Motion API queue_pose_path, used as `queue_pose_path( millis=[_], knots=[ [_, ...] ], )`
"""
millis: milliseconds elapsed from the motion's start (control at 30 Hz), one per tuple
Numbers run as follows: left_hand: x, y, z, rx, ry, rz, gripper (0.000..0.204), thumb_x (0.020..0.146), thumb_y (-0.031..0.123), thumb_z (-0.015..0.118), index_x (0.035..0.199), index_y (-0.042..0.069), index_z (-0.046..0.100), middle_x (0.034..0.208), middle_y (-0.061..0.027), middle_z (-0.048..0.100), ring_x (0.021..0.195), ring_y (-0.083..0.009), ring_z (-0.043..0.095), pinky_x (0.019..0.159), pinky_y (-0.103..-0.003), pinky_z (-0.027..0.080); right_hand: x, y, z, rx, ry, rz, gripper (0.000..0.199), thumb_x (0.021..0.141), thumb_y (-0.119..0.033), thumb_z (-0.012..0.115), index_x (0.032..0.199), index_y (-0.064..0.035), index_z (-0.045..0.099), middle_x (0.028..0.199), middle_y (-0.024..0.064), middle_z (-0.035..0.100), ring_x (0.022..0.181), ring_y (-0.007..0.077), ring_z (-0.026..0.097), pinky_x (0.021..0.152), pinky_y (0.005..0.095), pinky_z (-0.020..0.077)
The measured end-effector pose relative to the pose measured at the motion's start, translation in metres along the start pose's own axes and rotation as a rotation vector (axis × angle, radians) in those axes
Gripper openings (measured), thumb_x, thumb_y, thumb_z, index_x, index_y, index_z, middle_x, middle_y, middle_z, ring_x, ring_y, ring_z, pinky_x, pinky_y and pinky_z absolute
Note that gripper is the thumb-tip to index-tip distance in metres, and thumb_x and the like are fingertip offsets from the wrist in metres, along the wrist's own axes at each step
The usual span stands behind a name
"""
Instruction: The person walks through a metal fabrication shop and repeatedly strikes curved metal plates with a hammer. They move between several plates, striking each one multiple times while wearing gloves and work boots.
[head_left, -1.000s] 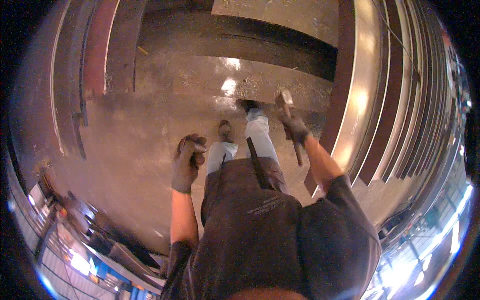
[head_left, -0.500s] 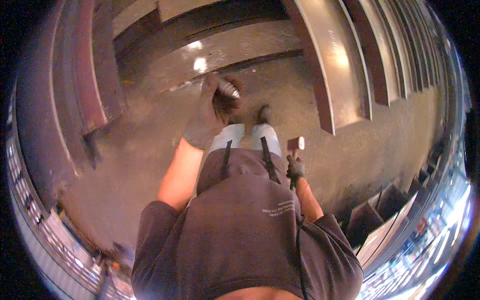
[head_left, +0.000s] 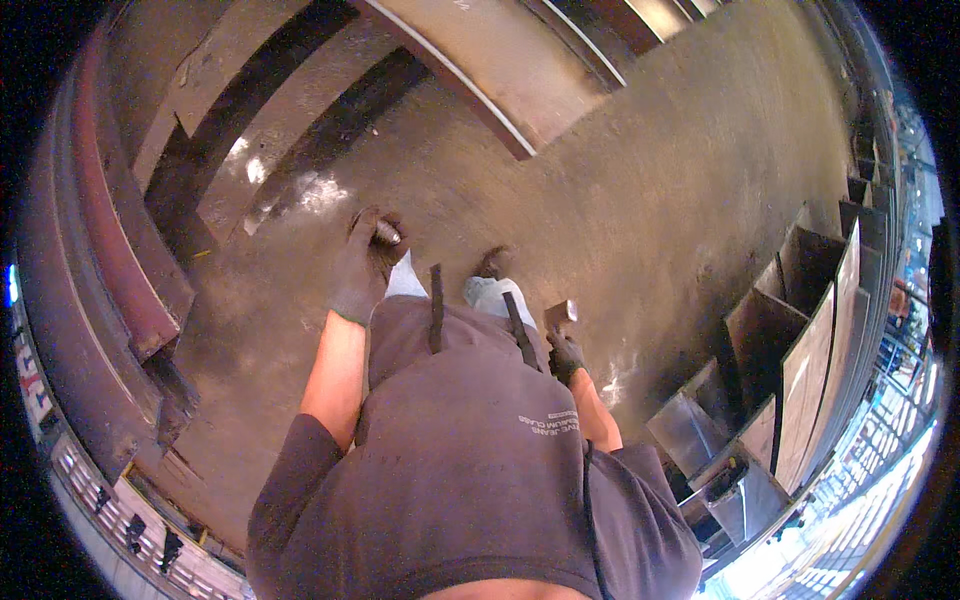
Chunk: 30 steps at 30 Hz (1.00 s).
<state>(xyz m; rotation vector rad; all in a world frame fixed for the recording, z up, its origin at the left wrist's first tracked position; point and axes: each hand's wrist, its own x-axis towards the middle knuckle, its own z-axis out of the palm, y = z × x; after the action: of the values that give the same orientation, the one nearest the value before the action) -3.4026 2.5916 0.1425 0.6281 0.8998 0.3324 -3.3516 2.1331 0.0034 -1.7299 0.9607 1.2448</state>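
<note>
My left hand [head_left: 358,268], in a dark glove, is closed around a small silvery metal piece [head_left: 387,233]. Its rounded end shows between the fingers; the rest is hidden, so I cannot tell its kind. This hand is held out in front of my left leg. By my right hip, my gloved right hand [head_left: 567,356] grips a hammer [head_left: 562,313] just under the head, which points up and forward. Neither hand touches any of the steel around me.
Long steel beams [head_left: 500,70] lie ahead, with a reddish beam [head_left: 125,250] and others along the left. At the right stand steel sections with upright plates [head_left: 790,320]. Brown floor [head_left: 640,220] runs between them, and my shoe [head_left: 495,262] is on it.
My view has turned to the right, so the beams ahead have swung left and more plated steel shows at right. My left hand has come lower and nearer my body; both hands keep their grip.
</note>
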Motion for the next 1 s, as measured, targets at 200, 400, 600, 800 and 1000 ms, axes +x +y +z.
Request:
queue_pose_path(
  millis=[200, 400, 600, 800, 1000],
  knots=[
    [-0.004, -0.081, 0.088, -0.038, -0.104, -0.089, 0.022, 0.105, 0.020, 0.055, 0.090, 0.006, 0.062, 0.094, -0.0061, 0.067, 0.091, -0.0176, 0.068, 0.084, -0.034, 0.062, 0.017, -0.005, -0.075, -0.123, 0.095, 0.018, 0.040, 0.086, -0.035, 0.072, 0.114, -0.0121, 0.053, 0.064, 0.0025, 0.044, 0.048, 0.0175, 0.046, 0.043, 0.0364, 0.0370],
    [0.025, -0.126, 0.151, -0.178, -0.199, -0.064, 0.021, 0.106, 0.023, 0.058, 0.095, 0.005, 0.060, 0.093, -0.0061, 0.066, 0.089, -0.0183, 0.069, 0.080, -0.033, 0.064, 0.041, -0.044, -0.134, -0.098, 0.041, 0.026, 0.039, 0.086, -0.040, 0.074, 0.108, -0.0128, 0.056, 0.067, 0.0031, 0.050, 0.045, 0.0179, 0.046, 0.039, 0.0361, 0.0368],
    [0.076, -0.168, 0.196, -0.115, -0.045, -0.189, 0.023, 0.106, 0.030, 0.057, 0.104, 0.007, 0.062, 0.102, -0.0060, 0.068, 0.093, -0.0210, 0.067, 0.095, -0.038, 0.057, 0.064, -0.092, -0.182, -0.096, 0.085, 0.050, 0.036, 0.086, -0.040, 0.074, 0.101, -0.0135, 0.055, 0.063, 0.0016, 0.046, 0.044, 0.0168, 0.045, 0.038, 0.0357, 0.0368],
    [0.151, -0.199, 0.251, -0.089, -0.103, -0.172, 0.011, 0.104, 0.020, 0.064, 0.107, 0.009, 0.062, 0.102, -0.0058, 0.067, 0.094, -0.0180, 0.068, 0.086, -0.036, 0.061, 0.056, -0.176, -0.223, -0.174, 0.064, 0.154, 0.042, 0.091, -0.038, 0.072, 0.116, -0.0097, 0.055, 0.066, 0.0004, 0.046, 0.047, 0.0156, 0.046, 0.041, 0.0348, 0.0383],
    [0.180, -0.223, 0.321, 0.027, 0.116, -0.223, 0.011, 0.100, 0.018, 0.067, 0.102, 0.008, 0.063, 0.095, -0.0037, 0.067, 0.093, -0.0152, 0.067, 0.085, -0.034, 0.059, 0.098, -0.239, -0.273, -0.340, 0.086, 0.130, 0.040, 0.092, -0.040, 0.069, 0.111, -0.0095, 0.053, 0.069, 0.0007, 0.048, 0.050, 0.0149, 0.047, 0.042, 0.0343, 0.0379]
  ],
)
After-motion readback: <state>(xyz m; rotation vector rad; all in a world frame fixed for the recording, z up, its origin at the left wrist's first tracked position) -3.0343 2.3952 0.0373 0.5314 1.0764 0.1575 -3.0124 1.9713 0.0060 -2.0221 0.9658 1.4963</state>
